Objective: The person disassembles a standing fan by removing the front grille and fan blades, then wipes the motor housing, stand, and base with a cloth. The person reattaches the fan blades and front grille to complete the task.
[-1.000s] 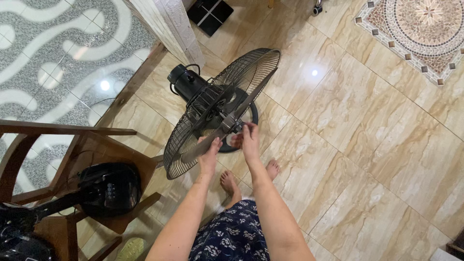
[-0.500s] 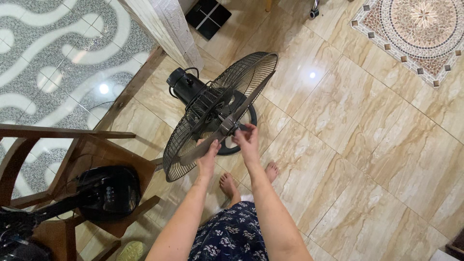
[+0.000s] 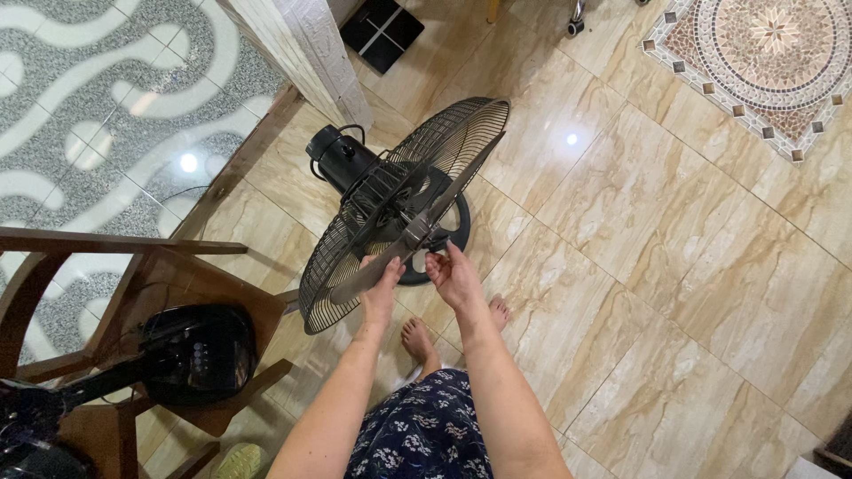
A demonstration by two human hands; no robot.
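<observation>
- Fan blade (image 3: 368,270) is pinched in my left hand (image 3: 382,288) — steadying it, I'd guess.
- Right hand (image 3: 453,277), fingers loosely curled, sits just beside the hub (image 3: 419,232) — holding nothing.

Bright even indoor light, lamp glare spots on glossy floor (image 3: 571,139), sharp focus, slight wide-angle bend

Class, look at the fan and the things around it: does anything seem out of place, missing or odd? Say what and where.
Yes. The pedestal fan has its rear grille only: no front guard covers the grey blade, which the left hand grips bare while the right hand is at the hub. Another black fan part lies on the wooden chair.
</observation>
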